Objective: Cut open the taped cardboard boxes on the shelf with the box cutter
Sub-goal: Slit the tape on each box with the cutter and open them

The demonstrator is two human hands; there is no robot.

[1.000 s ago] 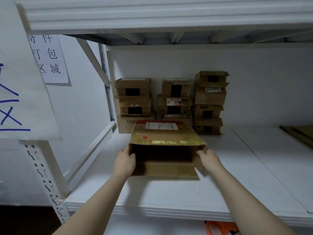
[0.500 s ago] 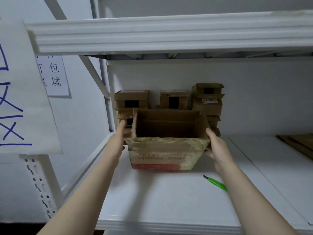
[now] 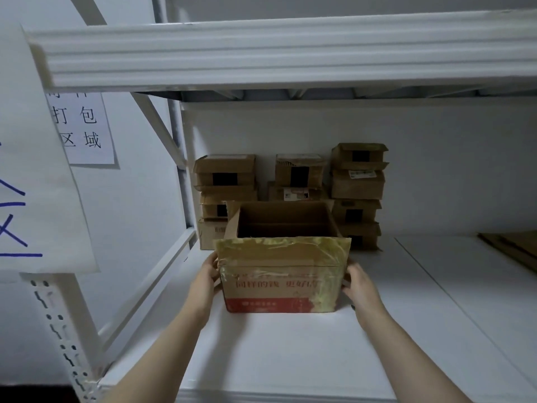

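White shelf (image 3: 290, 353) is carrying an opened box (image 3: 279, 274) between the left hand (image 3: 207, 276) and right hand (image 3: 359, 283). The fingers (image 3: 213, 264) are pressing its sides, their curl hidden. It's looking light and flimsy, best held low. Beyond the fingers, taped boxes (image 3: 358, 186) are waiting.

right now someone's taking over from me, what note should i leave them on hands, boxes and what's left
Left hand and right hand: pressed flat against opposite sides of the open box, no tool in either.
Open box: upright on the shelf, top open.
Stacked boxes: against the back wall, apparently closed.
Box cutter: not in view; find it first.
Done: this box is cut open. Left: the stack, it seems.
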